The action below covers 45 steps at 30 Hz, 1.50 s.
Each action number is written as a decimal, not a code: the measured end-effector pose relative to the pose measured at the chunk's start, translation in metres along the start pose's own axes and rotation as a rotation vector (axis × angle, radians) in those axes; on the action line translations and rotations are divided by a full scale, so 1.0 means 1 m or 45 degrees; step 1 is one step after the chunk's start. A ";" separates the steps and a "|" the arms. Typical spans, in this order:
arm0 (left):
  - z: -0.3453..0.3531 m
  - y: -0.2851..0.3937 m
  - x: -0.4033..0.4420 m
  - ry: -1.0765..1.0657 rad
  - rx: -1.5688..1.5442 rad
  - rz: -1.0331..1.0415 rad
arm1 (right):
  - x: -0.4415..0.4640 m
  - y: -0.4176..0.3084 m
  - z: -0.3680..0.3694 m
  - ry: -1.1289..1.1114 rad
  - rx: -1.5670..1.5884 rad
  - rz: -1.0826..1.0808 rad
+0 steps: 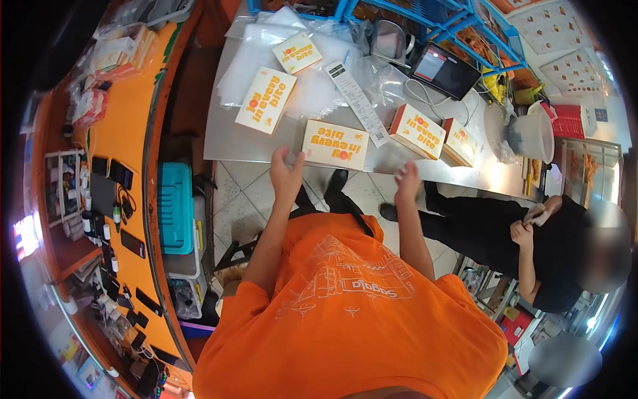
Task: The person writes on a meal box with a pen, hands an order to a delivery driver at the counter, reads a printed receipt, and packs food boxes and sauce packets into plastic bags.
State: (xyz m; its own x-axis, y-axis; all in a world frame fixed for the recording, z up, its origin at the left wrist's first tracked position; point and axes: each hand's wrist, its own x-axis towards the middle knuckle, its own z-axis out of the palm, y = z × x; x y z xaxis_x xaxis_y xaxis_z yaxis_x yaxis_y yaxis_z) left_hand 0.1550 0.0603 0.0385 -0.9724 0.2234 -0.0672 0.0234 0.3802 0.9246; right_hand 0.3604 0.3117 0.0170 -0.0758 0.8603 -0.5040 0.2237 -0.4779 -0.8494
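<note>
A white food box point(336, 144) with orange and yellow lettering lies at the near edge of the metal counter. My left hand point(286, 176) is close to its left end, fingers apart and holding nothing; I cannot tell whether a fingertip touches the cardboard. My right hand point(407, 183) hovers by the counter edge, right of that box, with its fingers loosely bent, slightly blurred, and nothing visible in them. Beyond it sit two more boxes, one larger point(417, 132) and one smaller point(460, 141). A long printed receipt point(357, 103) stretches behind the middle box.
Two boxes point(266, 100) point(297, 53) rest on clear plastic bags point(249, 63) at the back left. A tablet screen point(445, 71), blue racks point(425, 20) and a plastic tub point(531, 136) line the back. A person in black point(492, 223) is at the right. An orange counter point(119, 199) runs along the left.
</note>
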 end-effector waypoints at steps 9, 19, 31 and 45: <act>0.168 0.085 0.000 -0.540 -0.287 0.328 | 0.128 -0.031 -0.028 0.276 -0.302 -0.299; 0.284 0.128 -0.029 -0.550 0.292 0.156 | 0.106 -0.050 -0.059 0.024 -0.023 0.055; 0.078 0.151 -0.021 0.131 -0.037 -0.092 | -0.033 -0.090 0.020 -0.923 -0.250 -0.198; 0.089 0.086 -0.104 0.197 -1.365 -1.132 | 0.043 -0.098 0.249 -2.339 -0.502 -0.839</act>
State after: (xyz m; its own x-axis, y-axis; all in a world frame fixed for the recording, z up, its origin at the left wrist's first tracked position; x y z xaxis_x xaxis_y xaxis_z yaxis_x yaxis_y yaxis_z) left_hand 0.2789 0.1498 0.0921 -0.5852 0.1467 -0.7975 -0.7242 -0.5369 0.4327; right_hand 0.0937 0.3511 0.0400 -0.8914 -0.4477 0.0703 -0.1080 0.0592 -0.9924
